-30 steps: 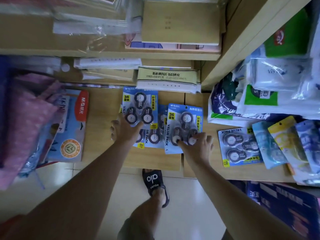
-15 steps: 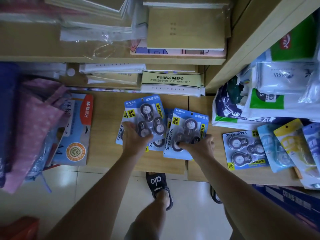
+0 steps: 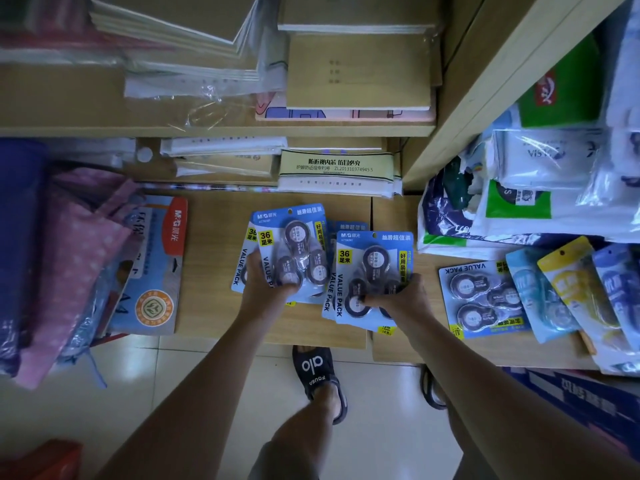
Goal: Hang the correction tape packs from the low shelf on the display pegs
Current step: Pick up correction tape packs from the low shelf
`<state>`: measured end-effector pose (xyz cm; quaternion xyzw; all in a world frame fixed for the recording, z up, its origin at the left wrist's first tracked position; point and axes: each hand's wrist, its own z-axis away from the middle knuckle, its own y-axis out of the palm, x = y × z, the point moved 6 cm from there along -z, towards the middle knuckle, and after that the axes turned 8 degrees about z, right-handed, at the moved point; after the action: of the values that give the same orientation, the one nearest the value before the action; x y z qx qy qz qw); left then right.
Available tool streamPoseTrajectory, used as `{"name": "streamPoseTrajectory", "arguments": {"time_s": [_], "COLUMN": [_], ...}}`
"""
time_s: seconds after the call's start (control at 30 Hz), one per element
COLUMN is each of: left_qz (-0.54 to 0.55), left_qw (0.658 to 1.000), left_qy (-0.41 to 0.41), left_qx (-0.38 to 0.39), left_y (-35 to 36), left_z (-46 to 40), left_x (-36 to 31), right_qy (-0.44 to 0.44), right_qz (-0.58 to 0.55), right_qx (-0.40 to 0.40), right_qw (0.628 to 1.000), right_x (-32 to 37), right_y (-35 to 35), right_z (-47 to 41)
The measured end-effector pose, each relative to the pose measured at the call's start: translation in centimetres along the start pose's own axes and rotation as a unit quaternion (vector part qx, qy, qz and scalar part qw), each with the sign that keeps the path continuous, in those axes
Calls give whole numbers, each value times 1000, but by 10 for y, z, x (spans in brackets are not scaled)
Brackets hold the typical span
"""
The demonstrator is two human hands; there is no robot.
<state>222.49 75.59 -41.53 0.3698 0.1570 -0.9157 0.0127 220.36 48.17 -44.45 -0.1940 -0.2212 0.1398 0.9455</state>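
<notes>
Blue correction tape packs, each with three black tape rollers, lie on the low wooden shelf (image 3: pixel 214 271). My left hand (image 3: pixel 265 285) grips the lower edge of a small stack of packs (image 3: pixel 294 251), lifted slightly off the shelf. My right hand (image 3: pixel 403 297) grips another stack of packs (image 3: pixel 372 271) at its lower right corner. One more blue pack (image 3: pixel 481 299) lies flat on the shelf to the right, turned upside down. No display pegs are in view.
Pink dotted fabric (image 3: pixel 79 258) and a blue paper pack (image 3: pixel 156 271) sit at the left. Notebooks (image 3: pixel 356 71) fill the upper shelf. Plastic bags (image 3: pixel 540 188) and pale blue and yellow packets (image 3: pixel 568 289) crowd the right. My sandalled foot (image 3: pixel 318 379) stands on the tiled floor.
Both hands have closed on the packs and gathered them into two stacks, raising them a little off the shelf toward me.
</notes>
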Motion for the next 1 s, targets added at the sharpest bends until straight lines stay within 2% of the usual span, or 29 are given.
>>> {"name": "streamPoseTrajectory", "arguments": {"time_s": [0.17,0.3,0.47,0.57,0.73,0.87,0.97,1.0], "left_qz": [-70,-75,-18,14,98,146,226,243], "left_qw": [997,996,998,997,988,972,954,945], "left_qy": [11,34,48,56,73,145,141,165], "left_qx": [17,42,36,45,90,114,137,147], "left_y": [0,-1,-8,-6,21,36,47,52], "left_z": [28,65,130,172,260,328,383,403], "left_x": [-27,-74,-155,-198,-280,-331,-366,-382], "right_qy": [-82,-105,-148,-187,-272,-333,-365,-380], "right_qz": [-15,-59,-220,-287,-270,-264,-288,-293], "right_qx": [-14,-19,-27,3,69,44,34,36], "right_qw": [996,993,964,940,921,904,885,877], "right_x": [16,30,55,80,127,153,164,168], "right_y": [-29,-65,-151,-200,-252,-291,-325,-337], "right_z": [32,73,155,216,312,369,408,418]}}
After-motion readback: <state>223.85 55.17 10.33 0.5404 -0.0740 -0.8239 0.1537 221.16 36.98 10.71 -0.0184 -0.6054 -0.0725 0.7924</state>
